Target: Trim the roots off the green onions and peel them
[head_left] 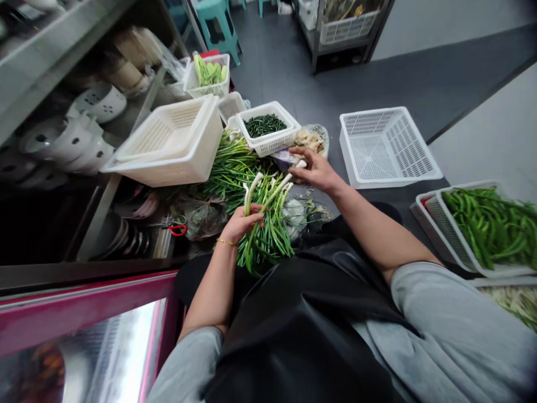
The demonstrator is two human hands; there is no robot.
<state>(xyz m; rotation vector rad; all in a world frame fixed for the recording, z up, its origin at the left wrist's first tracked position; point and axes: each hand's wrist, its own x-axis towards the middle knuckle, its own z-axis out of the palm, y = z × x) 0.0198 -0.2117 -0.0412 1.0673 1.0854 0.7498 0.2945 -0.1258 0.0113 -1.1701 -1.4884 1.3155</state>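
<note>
My left hand [240, 226] is closed around a few scallions [273, 197], their white ends pointing up and away from me. At the white root end of the longest one, my right hand [317, 170] has its thumb and fingers bent about the stalk. Long green leaves hang below my left hand. Beyond it, a large heap of scallions [229, 170] lies on the floor. Close to my right fingers is a purple-and-white plastic bag [284, 157], partly hidden.
A white basket of dark green chillies [265, 125] stands ahead, with a stacked white crate [197, 162] left of it. To the right are a white crate [371, 182] and a basket of green peppers [495, 224]. Red-handled scissors [178, 229] lie by the left shelf.
</note>
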